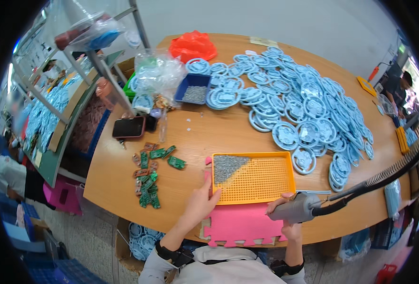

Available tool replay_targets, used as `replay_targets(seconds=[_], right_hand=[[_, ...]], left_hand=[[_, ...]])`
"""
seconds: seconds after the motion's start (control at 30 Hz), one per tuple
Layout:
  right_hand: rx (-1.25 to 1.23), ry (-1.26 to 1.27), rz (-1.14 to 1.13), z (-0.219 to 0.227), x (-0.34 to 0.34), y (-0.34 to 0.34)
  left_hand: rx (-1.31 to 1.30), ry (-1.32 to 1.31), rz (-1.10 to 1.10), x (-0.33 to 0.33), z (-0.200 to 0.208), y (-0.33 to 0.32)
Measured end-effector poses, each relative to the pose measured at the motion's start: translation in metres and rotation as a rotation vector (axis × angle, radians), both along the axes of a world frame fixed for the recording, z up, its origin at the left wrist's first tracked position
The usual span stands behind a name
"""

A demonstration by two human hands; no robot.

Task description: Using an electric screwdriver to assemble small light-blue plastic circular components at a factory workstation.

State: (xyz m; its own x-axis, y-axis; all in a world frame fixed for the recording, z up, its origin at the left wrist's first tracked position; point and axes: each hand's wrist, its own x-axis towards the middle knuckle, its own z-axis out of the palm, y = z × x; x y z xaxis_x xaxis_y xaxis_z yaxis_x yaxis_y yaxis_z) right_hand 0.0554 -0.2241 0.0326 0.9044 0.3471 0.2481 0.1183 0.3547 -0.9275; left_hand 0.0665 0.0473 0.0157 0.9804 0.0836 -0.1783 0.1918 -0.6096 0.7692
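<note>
A yellow tray (266, 177) with a grid of small holes lies in front of me. Many tiny silver pieces (228, 166), perhaps screws, are heaped in its far left corner. My left hand (202, 201) is closed on the tray's left edge, thumb over the rim. At the near right corner, my right hand (291, 230) is partly hidden by a grey cylindrical tool (294, 209) on a black cable. Its visible fingers curl at the tray's corner; whether they also touch the tool is hidden. A pink foam mat (245, 225) lies under the tray.
Light-blue round plastic parts (309, 130) are piled across the right. Green circuit boards (148, 184) lie left, near a phone (128, 128). Farther back are a dark-blue bin (193, 89) of silver pieces, clear plastic bags (160, 73) and a red bag (193, 46). A spring arm (384, 177) reaches in from the right.
</note>
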Motion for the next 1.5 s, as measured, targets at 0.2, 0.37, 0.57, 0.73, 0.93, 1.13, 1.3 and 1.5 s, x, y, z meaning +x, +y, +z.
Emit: replay_targets(seconds=[0.2,0.37,0.57,0.73,0.93,1.13,1.3,1.5], right_hand=[[-0.052,-0.018,-0.022,0.013,-0.001,-0.008],[-0.073,0.008,-0.002,0.014,0.001,-0.009],[-0.001,0.088,0.087,-0.001,0.0,-0.021],[0.011,0.164,0.057,-0.001,0.005,-0.022],[0.048,0.018,0.07,-0.015,0.019,-0.021],[0.162,0.006,0.04,-0.019,0.038,-0.028],[0.011,-0.155,-0.599,0.004,0.024,-0.025],[-0.625,-0.344,0.15,0.057,-0.05,0.088]], left_hand=[[0.023,0.032,-0.034,0.016,0.001,0.003],[0.042,-0.114,-0.061,0.019,0.0,0.006],[-0.15,-0.169,0.111,-0.008,0.011,0.019],[-0.191,-0.256,0.377,-0.087,0.027,0.056],[0.06,-0.302,0.733,-0.218,0.086,0.071],[0.13,-0.129,1.005,-0.304,0.072,0.066],[0.032,-0.176,0.978,-0.304,0.061,0.07],[0.124,-0.224,0.833,-0.32,0.053,0.088]])
